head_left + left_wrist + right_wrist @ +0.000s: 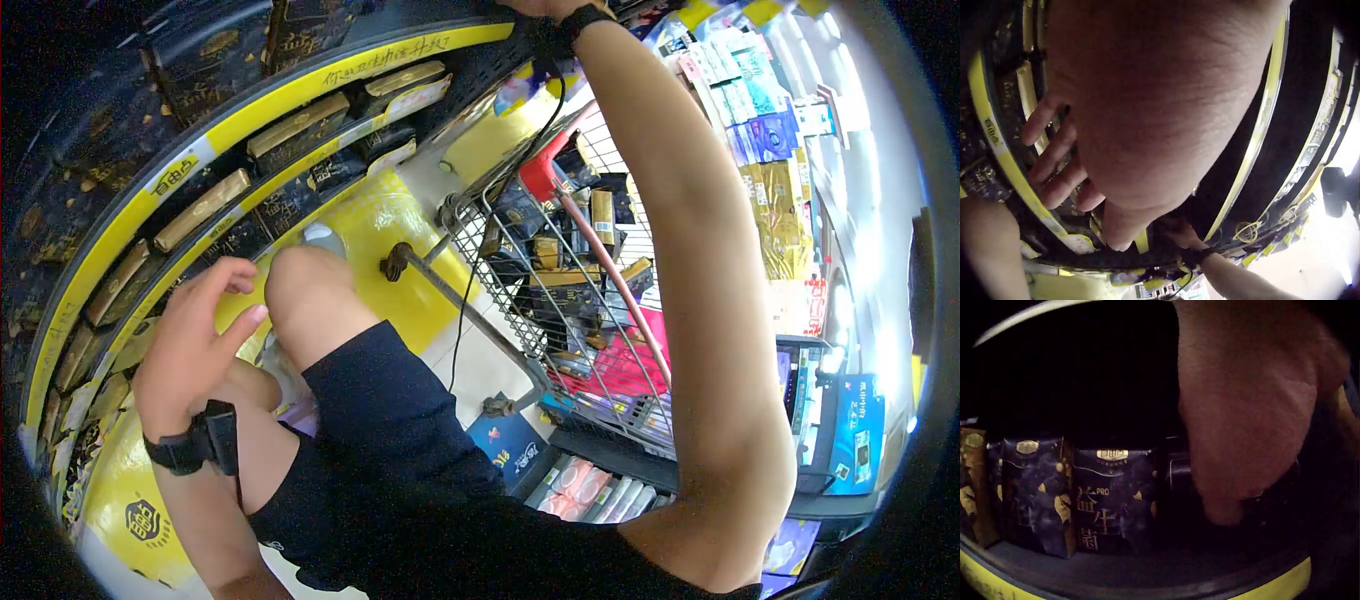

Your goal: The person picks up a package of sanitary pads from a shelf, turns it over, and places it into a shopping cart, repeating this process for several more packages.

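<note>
Dark packages with gold marks (pixel 1113 500) stand in a row on a shelf in the right wrist view. My right hand (pixel 1247 425) reaches in at the right end of that row, over a dark package; its fingers are mostly hidden, so a grip cannot be told. In the head view the right hand (pixel 545 8) is cut off at the top edge. My left hand (pixel 205 335) hangs in front of the lower shelves, near a knee, with relaxed, slightly bent fingers. The left wrist view shows this hand (pixel 1147 125) holding nothing visible.
A shopping cart with a red handle (pixel 612 265) holds many dark and gold packages and stands to the right of my knees. Yellow-edged shelves (pixel 330 75) curve along the left. Boxed goods (pixel 785 200) line the right side. A black cable (pixel 462 330) hangs by the cart.
</note>
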Demonstrator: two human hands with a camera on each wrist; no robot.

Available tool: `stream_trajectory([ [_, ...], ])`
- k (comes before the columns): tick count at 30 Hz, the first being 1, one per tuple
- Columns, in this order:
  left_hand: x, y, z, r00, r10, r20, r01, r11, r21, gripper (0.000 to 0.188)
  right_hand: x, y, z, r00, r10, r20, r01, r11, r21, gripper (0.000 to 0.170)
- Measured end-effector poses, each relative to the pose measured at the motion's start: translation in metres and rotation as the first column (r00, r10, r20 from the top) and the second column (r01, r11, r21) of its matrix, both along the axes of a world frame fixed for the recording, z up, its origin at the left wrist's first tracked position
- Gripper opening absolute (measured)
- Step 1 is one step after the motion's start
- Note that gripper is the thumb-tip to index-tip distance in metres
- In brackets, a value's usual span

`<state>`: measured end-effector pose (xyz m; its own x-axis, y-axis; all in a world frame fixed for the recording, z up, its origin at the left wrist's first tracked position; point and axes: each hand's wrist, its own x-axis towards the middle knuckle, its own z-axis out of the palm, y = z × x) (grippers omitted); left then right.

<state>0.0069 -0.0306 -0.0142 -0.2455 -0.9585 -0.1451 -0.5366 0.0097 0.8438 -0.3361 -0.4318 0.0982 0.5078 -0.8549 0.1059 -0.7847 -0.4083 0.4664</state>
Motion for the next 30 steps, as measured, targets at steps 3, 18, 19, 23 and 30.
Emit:
stream_trajectory([
  [3,-0.003,0.011,-0.002,0.999,0.014,-0.038,-0.017,0.996,-0.085,0.033,0.009,0.052,0.024,0.984,-0.103,0.146,0.100,0.995,0.027,0.077],
  [18,-0.079,0.031,0.027,0.949,-0.050,-0.310,-0.075,0.923,-0.377,0.017,0.032,0.153,0.042,0.842,0.472,0.260,-0.495,0.869,0.024,0.055],
  [19,-0.079,0.030,0.028,0.941,-0.015,-0.339,-0.113,0.928,-0.354,0.016,0.038,0.162,0.043,0.825,0.497,0.268,-0.522,0.853,0.026,0.055],
  [23,-0.066,0.028,0.022,0.848,0.116,-0.517,-0.343,0.865,-0.367,0.009,0.060,0.216,0.049,0.749,0.535,0.391,-0.625,0.765,0.152,0.057],
  [30,-0.058,0.045,0.042,0.696,0.011,-0.718,-0.266,0.933,-0.244,0.037,0.081,0.316,0.032,0.450,-0.048,0.892,-0.861,0.240,0.448,0.052],
])
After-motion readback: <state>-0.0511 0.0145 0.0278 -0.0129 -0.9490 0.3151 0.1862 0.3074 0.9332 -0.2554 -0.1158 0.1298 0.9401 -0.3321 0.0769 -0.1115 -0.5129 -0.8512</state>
